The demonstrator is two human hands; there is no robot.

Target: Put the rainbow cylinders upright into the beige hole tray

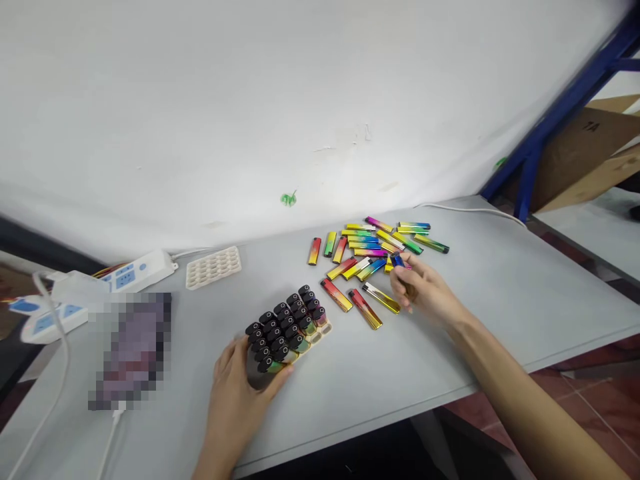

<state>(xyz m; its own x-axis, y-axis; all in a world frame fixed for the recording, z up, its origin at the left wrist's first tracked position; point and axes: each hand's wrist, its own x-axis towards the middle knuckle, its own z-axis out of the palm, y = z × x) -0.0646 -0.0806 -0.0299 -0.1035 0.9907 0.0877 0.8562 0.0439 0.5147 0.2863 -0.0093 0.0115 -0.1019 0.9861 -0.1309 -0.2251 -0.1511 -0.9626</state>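
My left hand [235, 393] grips the near left corner of a cream slotted tray [323, 333], thumb along its front edge and fingers at its left side. Rows of upright lighters [283, 327] with black tops fill most of that tray; bare slots show at its right edge. Between the fingertips of my right hand [427, 290] is a lighter [398, 261] with a shiny blue end, partly hidden by the fingers. Just left of this hand, a silver and gold lighter [381, 298] and a red and gold lighter [365, 309] lie flat on the table.
More loose metallic lighters [367, 243] lie scattered towards the wall. A second slotted tray [213, 267] holds no lighters. Power strips [125, 273], white cables and a pixelated object [130, 353] occupy the left side of the grey table [525, 293]. Cardboard boxes [580, 153] stand beyond a blue frame.
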